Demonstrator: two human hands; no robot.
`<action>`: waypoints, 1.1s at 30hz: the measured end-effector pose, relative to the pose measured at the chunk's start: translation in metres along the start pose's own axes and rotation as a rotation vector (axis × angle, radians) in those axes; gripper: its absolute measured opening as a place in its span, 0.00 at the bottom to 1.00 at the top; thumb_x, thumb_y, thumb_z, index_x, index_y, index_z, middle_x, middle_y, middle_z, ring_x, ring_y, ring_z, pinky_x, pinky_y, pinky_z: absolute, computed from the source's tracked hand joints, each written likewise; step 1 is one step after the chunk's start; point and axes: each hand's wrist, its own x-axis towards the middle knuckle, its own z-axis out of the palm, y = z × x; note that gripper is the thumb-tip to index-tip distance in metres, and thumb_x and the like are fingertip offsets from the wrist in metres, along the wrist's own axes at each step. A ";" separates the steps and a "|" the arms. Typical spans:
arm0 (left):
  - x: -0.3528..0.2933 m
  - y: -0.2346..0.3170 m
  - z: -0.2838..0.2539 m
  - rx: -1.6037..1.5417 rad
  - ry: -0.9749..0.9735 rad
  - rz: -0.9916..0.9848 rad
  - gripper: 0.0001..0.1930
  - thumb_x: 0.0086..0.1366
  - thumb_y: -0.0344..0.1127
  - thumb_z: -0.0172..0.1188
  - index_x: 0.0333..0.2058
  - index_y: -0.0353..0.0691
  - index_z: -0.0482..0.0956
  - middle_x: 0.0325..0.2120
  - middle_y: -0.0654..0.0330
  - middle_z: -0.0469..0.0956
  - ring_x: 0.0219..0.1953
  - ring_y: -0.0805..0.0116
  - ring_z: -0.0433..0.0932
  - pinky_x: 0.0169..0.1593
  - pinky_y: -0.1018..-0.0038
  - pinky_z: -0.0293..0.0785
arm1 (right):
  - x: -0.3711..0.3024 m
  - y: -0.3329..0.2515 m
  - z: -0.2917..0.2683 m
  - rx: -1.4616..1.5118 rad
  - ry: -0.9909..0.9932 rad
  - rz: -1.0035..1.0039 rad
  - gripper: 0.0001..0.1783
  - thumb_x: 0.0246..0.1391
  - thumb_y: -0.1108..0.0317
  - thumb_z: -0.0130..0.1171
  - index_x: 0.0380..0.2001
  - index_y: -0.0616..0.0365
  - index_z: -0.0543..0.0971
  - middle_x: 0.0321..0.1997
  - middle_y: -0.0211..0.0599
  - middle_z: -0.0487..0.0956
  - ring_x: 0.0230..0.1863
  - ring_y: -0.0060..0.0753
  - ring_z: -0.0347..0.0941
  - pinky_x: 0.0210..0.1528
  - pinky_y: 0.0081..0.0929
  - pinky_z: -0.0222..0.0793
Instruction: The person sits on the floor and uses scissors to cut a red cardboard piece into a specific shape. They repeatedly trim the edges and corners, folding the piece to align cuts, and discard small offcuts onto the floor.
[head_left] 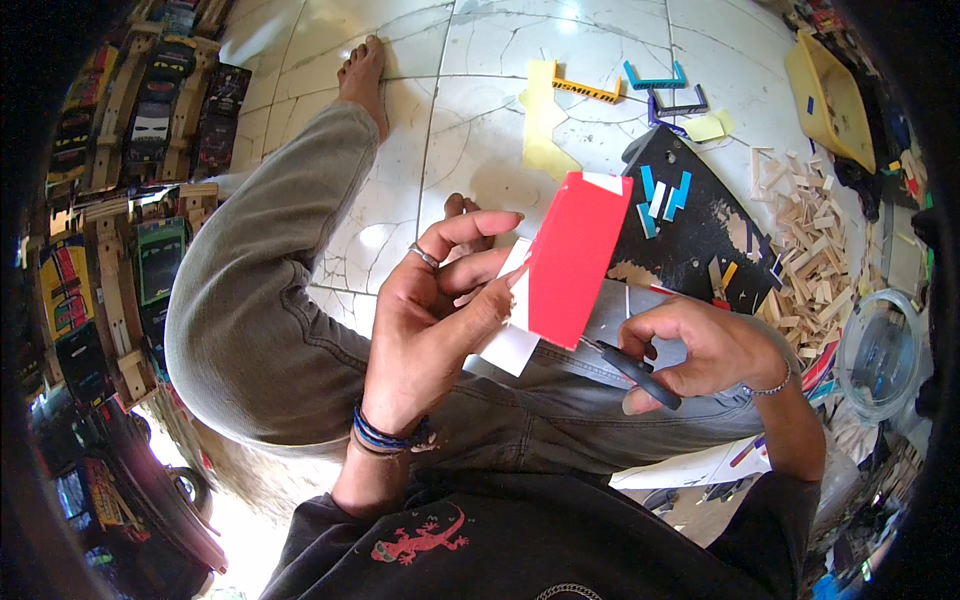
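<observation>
My left hand pinches a red sheet with white backing by its left edge, thumb in front and index finger raised. A white flap of paper hangs below the thumb. In my right hand is a pair of scissors with dark handles, its blades at the lower edge of the red sheet. Most of the blades are hidden behind the sheet, so I cannot see how far they cut in. Both hands are above my lap.
A black board with small blue and white strips lies beyond my right leg. Loose wooden sticks pile at the right, near a yellow tub and a clear round container. Yellow paper and coloured U-shaped pieces lie on the tiles.
</observation>
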 end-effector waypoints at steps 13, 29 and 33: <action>-0.003 0.006 0.010 -0.156 0.007 0.054 0.23 0.67 0.22 0.62 0.59 0.32 0.69 0.42 0.56 0.85 0.45 0.75 0.82 0.47 0.82 0.76 | -0.001 -0.006 0.000 0.098 0.031 -0.008 0.23 0.44 0.60 0.79 0.25 0.60 0.73 0.24 0.27 0.71 0.29 0.20 0.65 0.34 0.24 0.64; -0.001 0.000 0.007 -0.190 -0.034 0.087 0.22 0.68 0.22 0.61 0.58 0.32 0.68 0.42 0.54 0.85 0.46 0.70 0.83 0.51 0.78 0.78 | -0.002 -0.004 0.000 0.100 0.063 -0.025 0.21 0.45 0.59 0.79 0.24 0.58 0.75 0.22 0.24 0.72 0.27 0.17 0.66 0.32 0.22 0.62; -0.002 0.000 0.008 -0.198 -0.017 0.069 0.22 0.67 0.22 0.61 0.58 0.32 0.68 0.42 0.54 0.85 0.46 0.70 0.83 0.51 0.78 0.78 | -0.003 -0.005 0.000 0.052 0.080 -0.025 0.23 0.42 0.61 0.81 0.24 0.59 0.74 0.23 0.25 0.72 0.27 0.19 0.66 0.33 0.23 0.64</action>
